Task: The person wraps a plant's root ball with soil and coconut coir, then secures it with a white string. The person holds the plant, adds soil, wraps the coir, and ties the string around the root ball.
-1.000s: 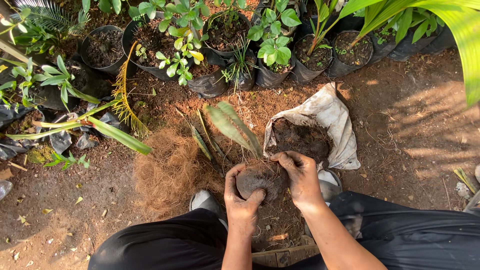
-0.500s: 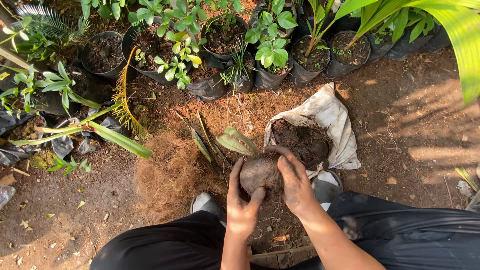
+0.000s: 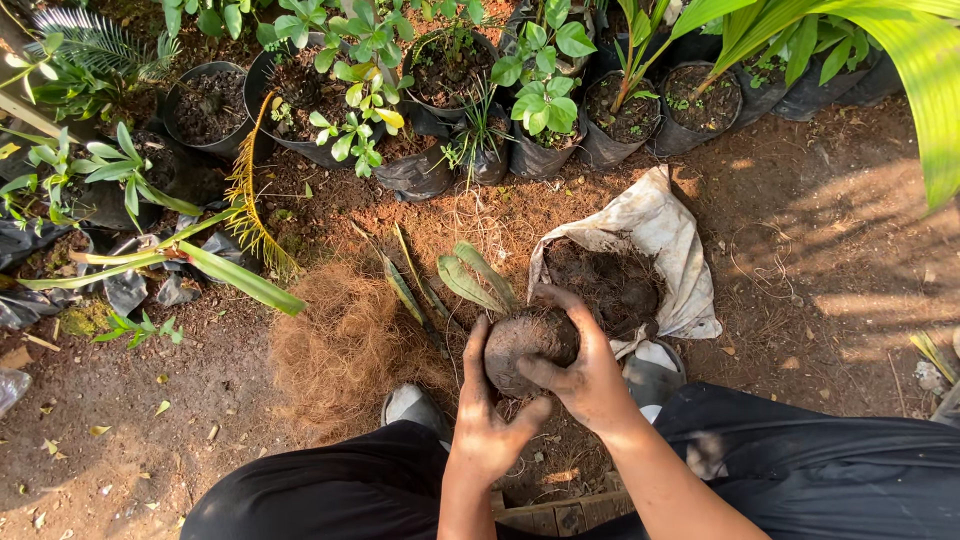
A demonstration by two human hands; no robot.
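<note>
Bare reddish-brown earth [image 3: 820,300] forms the ground outdoors, dappled with sunlight on the right. A row of black nursery pots [image 3: 205,105] with leafy green plants lines the top edge. Dry leaves [image 3: 100,430] scatter the lower left.

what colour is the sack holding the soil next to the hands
Off-white, smudged with dirt, the sack shows best in the head view.

Your soil-smeared left hand [image 3: 487,430] and right hand [image 3: 590,375] cup a rough, matt ball of dark earth [image 3: 528,345]. At centre right you see a creased, dusty cloth sack [image 3: 665,235]; at centre left, wiry brown coconut fibre [image 3: 345,345]. Along the top, thin crinkled black plastic pots [image 3: 415,175].
</note>
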